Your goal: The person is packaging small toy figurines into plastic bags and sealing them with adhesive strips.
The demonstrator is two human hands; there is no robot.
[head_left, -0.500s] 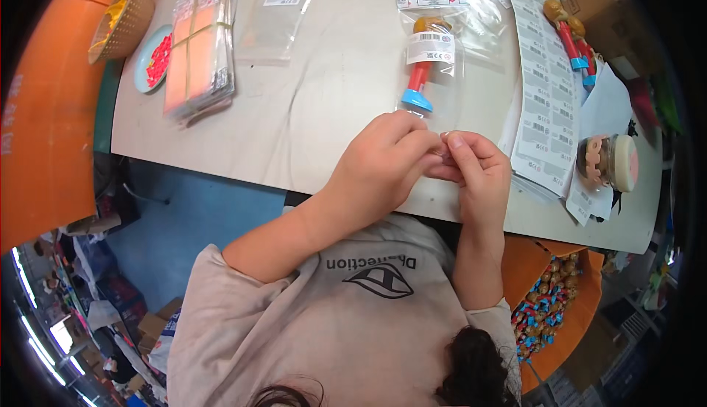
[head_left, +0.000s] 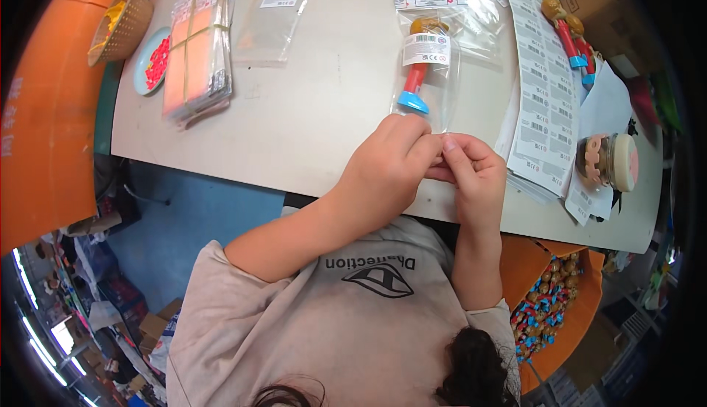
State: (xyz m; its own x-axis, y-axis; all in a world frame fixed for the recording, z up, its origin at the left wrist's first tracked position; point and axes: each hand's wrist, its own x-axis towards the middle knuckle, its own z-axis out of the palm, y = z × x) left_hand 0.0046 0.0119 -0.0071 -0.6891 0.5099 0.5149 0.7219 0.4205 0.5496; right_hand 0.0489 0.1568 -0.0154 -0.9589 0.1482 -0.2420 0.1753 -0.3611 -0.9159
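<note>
Both hands' fingers (head_left: 442, 158) pinch the labelled clear bag (head_left: 426, 68) beside white label sheets (head_left: 541, 90).

bag's (head_left: 426, 68) near edge hidden behind both hands, label sheet (head_left: 541, 90) print unreadable

A glossy clear plastic bag (head_left: 427, 75) is catching the light around a shiny plastic toy (head_left: 417, 75) – its paper label (head_left: 426, 49) looking matt. The table (head_left: 324, 112) is showing smooth, dull laminate; at its left edge a woven basket (head_left: 121, 24) is looking rough.
</note>
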